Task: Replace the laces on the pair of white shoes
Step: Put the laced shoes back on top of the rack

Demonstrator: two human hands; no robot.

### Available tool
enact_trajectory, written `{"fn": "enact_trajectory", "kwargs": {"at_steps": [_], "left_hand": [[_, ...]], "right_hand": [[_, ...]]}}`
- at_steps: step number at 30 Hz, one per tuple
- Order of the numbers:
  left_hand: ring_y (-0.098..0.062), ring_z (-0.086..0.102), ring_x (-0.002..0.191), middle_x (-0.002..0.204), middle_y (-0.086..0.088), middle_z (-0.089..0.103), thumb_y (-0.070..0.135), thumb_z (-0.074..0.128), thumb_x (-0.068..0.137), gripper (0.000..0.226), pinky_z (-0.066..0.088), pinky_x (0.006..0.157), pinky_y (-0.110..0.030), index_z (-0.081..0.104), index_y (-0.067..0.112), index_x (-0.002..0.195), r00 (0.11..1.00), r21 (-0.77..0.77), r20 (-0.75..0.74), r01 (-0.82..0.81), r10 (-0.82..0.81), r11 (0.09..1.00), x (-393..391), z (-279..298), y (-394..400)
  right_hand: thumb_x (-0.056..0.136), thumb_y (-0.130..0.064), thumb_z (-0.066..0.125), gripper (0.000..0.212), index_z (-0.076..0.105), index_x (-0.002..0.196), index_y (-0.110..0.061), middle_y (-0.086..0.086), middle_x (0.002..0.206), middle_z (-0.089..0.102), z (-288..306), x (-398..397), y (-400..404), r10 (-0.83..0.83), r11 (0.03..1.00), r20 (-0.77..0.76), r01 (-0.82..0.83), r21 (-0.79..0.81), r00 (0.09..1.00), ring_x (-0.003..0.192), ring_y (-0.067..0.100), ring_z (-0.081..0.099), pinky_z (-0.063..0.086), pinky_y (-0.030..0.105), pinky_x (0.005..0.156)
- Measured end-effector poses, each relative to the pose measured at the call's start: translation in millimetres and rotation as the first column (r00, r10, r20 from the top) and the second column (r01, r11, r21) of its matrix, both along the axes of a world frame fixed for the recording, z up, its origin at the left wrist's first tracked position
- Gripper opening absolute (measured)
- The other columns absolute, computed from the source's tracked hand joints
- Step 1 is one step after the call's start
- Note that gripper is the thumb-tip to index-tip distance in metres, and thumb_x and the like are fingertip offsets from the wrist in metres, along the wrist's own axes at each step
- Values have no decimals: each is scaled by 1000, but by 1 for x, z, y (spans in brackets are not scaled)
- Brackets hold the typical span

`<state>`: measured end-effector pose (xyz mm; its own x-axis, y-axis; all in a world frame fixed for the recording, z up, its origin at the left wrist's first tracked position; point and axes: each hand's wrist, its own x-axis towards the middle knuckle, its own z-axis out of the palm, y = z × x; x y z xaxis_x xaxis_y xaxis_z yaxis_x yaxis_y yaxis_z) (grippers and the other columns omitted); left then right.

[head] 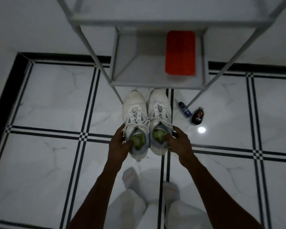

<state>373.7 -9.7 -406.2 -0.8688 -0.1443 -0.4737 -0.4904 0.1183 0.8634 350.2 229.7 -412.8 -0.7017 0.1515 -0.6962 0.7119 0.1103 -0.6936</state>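
- Left hand (120, 142) is gripping the collar of the left shoe (134, 119), thumb hooked inside; right hand (177, 140) is gripping the right shoe (159, 113) likewise.
- Both shoes are sitting side by side, touching, just in front of the rack (116, 47), old laces (144, 122) still threaded.
- Step looks like positioning the pair; next probably calls for loosening a lace.
- Two bottles (192, 113) are standing right of the rack's leg.

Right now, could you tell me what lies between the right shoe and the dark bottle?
In the head view, a blue can lies on the floor between the right shoe and the dark bottle.
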Motion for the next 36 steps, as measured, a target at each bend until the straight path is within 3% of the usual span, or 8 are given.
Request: {"fn": "enact_trajectory", "kwargs": {"at_steps": [5,12,16,20,25,30,34,36], "left_hand": [[-17,66,116,130,4,68,17,75,81,68,56,97,-53,54,27,145,999,-35,-44,-16,15,999,7,106,8],[-10,66,116,128,12,69,13,71,93,55,57,98,-44,55,28,143,991,-69,-134,-27,18,997,17,240,17],[-10,66,113,127,13,68,24,72,94,53,59,93,-46,55,35,143,982,-93,-187,-34,16,995,7,297,14],[-10,66,112,127,10,69,21,69,96,51,58,94,-48,55,32,144,970,-111,-242,-57,28,992,-18,338,12],[-12,64,119,132,8,67,19,67,97,47,54,100,-41,57,30,142,947,-116,-320,-53,13,992,-79,367,8],[-15,67,113,124,7,70,18,68,97,40,57,97,-45,63,31,134,947,-58,-319,-68,46,996,-162,362,5],[-4,71,98,107,11,75,7,65,97,34,58,81,-24,66,26,126,946,-26,-319,-68,56,997,-242,346,4],[-4,72,95,108,8,74,6,64,97,33,56,75,-18,66,20,127,947,-38,-316,-66,51,997,-273,339,6]], "right_hand": [[84,-26,67,37,63,93,-62,-13,101,73,106,17,7,-11,1000,-54,11,-8,998,95,18,71,61,52,80],[87,-26,68,41,61,90,-66,-16,98,72,236,31,14,-4,1000,-152,7,14,988,93,14,70,61,49,79],[89,-26,69,35,61,112,-50,-17,103,69,298,20,9,1,1000,-220,-1,1,976,95,8,68,61,45,84],[83,-34,67,48,60,130,-38,-13,117,68,337,-3,5,38,999,-289,-37,7,957,104,8,66,60,45,87],[90,-21,67,39,61,125,-37,-13,109,69,371,-60,0,34,999,-342,-37,-1,939,98,7,66,60,44,87],[84,-33,70,22,68,102,-46,-9,97,74,370,-139,-4,50,998,-332,-37,46,942,90,16,72,62,50,76],[87,-31,69,15,69,100,-35,-5,94,74,356,-214,-6,66,990,-339,-17,143,938,84,11,70,59,24,65],[86,-33,67,20,71,105,-30,-2,97,74,347,-243,-7,58,989,-318,-12,146,946,85,13,69,61,30,70]]}}
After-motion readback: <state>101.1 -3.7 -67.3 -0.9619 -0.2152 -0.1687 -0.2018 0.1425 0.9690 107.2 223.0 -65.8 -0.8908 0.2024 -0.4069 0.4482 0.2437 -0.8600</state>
